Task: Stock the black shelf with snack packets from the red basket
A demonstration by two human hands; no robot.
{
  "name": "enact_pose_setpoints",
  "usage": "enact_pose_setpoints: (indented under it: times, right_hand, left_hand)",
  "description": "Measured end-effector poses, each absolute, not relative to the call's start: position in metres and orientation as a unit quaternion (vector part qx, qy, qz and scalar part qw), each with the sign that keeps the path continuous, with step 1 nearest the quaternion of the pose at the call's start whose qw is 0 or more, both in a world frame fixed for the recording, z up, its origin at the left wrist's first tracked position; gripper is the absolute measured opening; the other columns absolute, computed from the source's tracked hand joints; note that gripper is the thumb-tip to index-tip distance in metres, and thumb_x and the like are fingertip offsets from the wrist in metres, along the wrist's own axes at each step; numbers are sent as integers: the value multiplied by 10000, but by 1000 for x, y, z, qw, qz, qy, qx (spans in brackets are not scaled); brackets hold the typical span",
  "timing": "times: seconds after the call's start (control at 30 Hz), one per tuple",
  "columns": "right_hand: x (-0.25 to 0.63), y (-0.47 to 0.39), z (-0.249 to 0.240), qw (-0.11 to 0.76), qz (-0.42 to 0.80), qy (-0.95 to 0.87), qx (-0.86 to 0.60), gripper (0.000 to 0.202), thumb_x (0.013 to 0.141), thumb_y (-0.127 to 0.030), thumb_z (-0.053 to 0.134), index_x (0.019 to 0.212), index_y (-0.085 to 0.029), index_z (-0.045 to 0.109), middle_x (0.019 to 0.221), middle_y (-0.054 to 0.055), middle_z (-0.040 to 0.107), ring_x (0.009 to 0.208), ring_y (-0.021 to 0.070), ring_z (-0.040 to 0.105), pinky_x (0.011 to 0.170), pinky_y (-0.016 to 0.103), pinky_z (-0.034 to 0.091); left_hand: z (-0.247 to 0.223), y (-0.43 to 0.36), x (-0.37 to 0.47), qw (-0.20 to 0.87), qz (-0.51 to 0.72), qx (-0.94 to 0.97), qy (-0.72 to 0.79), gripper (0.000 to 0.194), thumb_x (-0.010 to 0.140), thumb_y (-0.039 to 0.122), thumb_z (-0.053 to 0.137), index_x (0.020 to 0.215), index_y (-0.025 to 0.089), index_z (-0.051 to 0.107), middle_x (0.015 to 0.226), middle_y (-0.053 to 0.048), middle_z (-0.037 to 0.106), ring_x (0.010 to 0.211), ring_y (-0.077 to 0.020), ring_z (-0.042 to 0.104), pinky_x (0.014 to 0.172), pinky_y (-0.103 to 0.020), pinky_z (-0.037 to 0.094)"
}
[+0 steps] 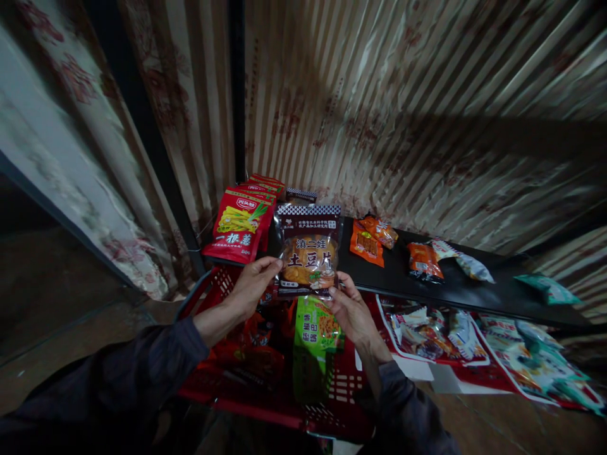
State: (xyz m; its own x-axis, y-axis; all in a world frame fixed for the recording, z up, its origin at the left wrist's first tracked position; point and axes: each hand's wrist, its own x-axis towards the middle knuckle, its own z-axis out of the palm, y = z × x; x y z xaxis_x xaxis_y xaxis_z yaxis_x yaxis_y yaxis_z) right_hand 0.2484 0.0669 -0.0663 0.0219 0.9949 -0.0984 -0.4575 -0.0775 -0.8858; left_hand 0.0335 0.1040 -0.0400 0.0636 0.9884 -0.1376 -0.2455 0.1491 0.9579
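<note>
Both my hands hold a bag of potato chips with a dark top and a clear front, upright over the near edge of the shelf. My left hand pinches its lower left edge, and my right hand grips its lower right corner. Directly below is a red shopping basket with a green snack bag and several red and dark packets in it. Beside the held bag, red snack pouches stand on the shelf's left end. Behind it, the top of another dark bag shows.
The black shelf runs off to the right, bearing orange packets, another orange packet and a teal packet. Below it are red containers of snacks. A dark post and pleated curtains stand behind.
</note>
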Motion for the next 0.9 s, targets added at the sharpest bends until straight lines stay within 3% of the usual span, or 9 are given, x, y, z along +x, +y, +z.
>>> enact_pose_setpoints:
  times: [0.2,0.4,0.63,0.9]
  right_hand:
    - [246,62,-56,577,631,-341,-391,333,645,-231,823,901,-282,617,855,-67,702,743,114,639,658,223,513]
    - [247,58,-51,561,641,-358,-381,303,637,-218,824,832,-265,597,800,-65,679,737,139,643,664,254,498]
    - [249,59,-53,567,642,-349,-381,400,628,-206,818,977,-287,638,921,-45,705,784,131,647,651,228,492]
    - [246,56,-48,575,632,-358,-377,293,604,-221,812,745,-253,557,714,-75,630,689,138,616,668,261,487]
  left_hand:
    - [-29,104,31,603,518,396,460,401,560,532,788,689,174,658,635,18,617,600,-127,533,565,-230,408]
    - [-28,108,27,611,541,383,434,439,589,556,791,786,191,648,683,19,639,609,-142,578,549,-242,443]
    - [-34,111,29,598,557,376,437,502,552,574,803,823,176,660,747,4,662,661,-141,588,601,-251,468]
    - [-29,107,28,620,547,377,418,453,568,556,801,769,182,640,709,12,666,624,-130,583,603,-244,468]
